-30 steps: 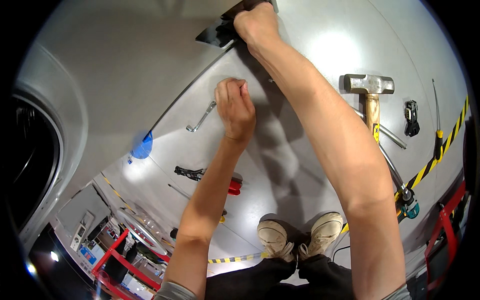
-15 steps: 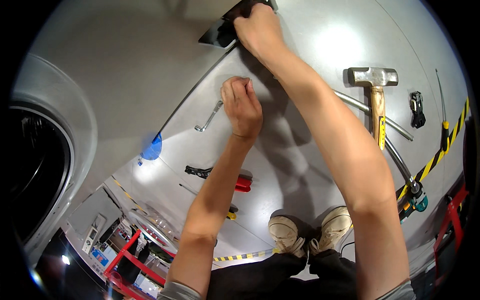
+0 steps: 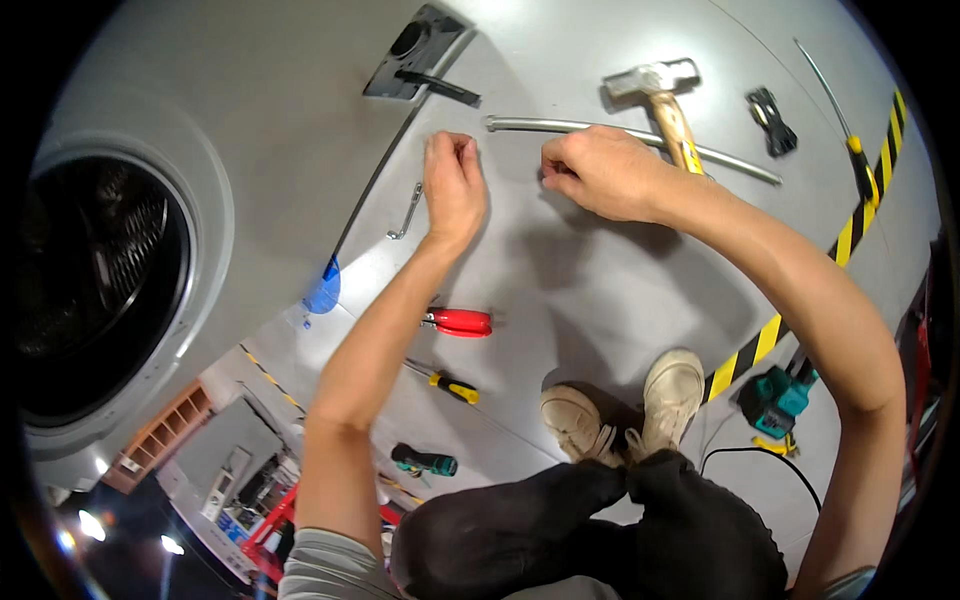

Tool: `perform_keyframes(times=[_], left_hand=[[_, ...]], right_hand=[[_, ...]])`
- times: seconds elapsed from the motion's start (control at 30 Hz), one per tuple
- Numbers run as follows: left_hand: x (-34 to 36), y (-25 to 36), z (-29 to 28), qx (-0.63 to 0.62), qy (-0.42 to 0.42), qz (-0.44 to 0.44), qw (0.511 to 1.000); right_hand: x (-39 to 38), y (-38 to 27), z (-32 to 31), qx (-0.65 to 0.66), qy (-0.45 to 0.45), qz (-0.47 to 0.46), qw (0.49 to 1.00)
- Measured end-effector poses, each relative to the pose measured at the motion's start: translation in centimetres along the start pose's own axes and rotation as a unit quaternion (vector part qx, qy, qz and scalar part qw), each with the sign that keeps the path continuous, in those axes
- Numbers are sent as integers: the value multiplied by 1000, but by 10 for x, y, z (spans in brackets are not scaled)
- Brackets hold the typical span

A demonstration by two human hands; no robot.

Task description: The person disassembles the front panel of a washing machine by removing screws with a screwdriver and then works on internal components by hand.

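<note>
My left hand [image 3: 455,188] is curled closed, knuckles up, just right of a small bent metal wrench [image 3: 408,208]. What it holds, if anything, is hidden. My right hand [image 3: 604,174] is also curled, thumb bent under the fingers; their inside is out of sight. It hovers just below a long metal tube [image 3: 540,125]. Ahead of both hands, at the front edge of a large grey machine [image 3: 300,80], is a dark square part [image 3: 418,52] with a round black opening. A narrow black strip [image 3: 445,88] sticks out from it.
The machine's round drum opening [image 3: 110,280] is at left. A hammer [image 3: 660,90] lies by the tube. Red-handled pliers [image 3: 460,321], yellow-black screwdrivers [image 3: 862,170] and teal power tools [image 3: 775,395] lie around. Striped tape [image 3: 760,350] crosses the floor near my shoes [image 3: 670,385].
My right hand has left the dark square part and come back toward me, to the tube. That part now shows its round opening. The view has shifted; my left hand stays curled near the wrench.
</note>
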State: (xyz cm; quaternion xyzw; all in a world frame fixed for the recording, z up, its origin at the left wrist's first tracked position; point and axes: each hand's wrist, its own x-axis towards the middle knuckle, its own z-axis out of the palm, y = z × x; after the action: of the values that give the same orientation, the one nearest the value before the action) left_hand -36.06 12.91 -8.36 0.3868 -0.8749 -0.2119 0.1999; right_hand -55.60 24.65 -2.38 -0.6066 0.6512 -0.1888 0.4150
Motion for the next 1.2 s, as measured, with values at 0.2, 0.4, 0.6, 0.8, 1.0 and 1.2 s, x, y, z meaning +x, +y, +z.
perform_keyframes(times=[0.2,0.4,0.6,0.8,1.0,1.2], left_hand=[[-11,119,-96,-250,-351,-273,860],[7,152,-114,-296,-398,-388,777],[8,42,-58,-73,-424,-149,890],[14,-20,-25,-8,-326,-82,942],[2,-41,-5,73,-265,49,960],[1,-45,7,-240,-291,-51,925]], right_hand=[[-68,-33,1,196,188,-11,962],[-82,-59,-9,213,158,-9,964],[-55,12,8,59,66,-6,996],[-66,37,16,78,-31,16,996],[-9,19,39,250,151,44,955],[93,9,47,426,300,56,852]])
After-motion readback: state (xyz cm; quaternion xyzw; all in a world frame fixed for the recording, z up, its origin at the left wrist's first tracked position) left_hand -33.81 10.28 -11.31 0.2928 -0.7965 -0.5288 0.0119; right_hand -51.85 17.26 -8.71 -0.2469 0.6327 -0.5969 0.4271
